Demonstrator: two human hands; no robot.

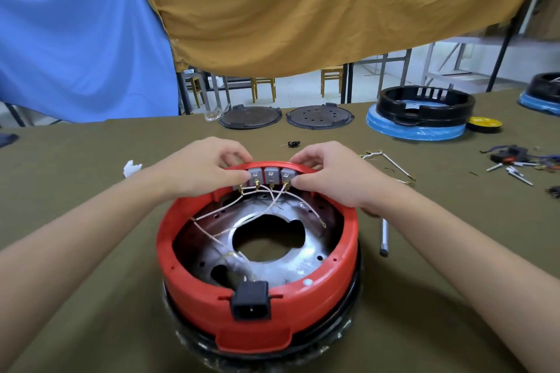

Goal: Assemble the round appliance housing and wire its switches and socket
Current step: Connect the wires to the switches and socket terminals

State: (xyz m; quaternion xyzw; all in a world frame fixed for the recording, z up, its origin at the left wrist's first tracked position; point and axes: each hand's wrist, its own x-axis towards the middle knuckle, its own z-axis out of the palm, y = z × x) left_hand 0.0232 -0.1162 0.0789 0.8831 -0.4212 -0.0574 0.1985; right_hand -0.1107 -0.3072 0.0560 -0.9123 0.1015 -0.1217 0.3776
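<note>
Head view: we pinch the switches point(271, 174) between both hands.
Left hand point(202, 165) and right hand point(328, 171) grip opposite ends, bracing them in the red housing point(333, 291).

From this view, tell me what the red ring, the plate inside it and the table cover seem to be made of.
Red ring: likely moulded plastic, with a smooth semi-gloss and soft highlights along the rim.
Inner plate: looks like bare sheet metal, silvery, mirror-like in patches, with punched holes.
Table cover: seems woven cloth, matte olive, faintly creased.
</note>
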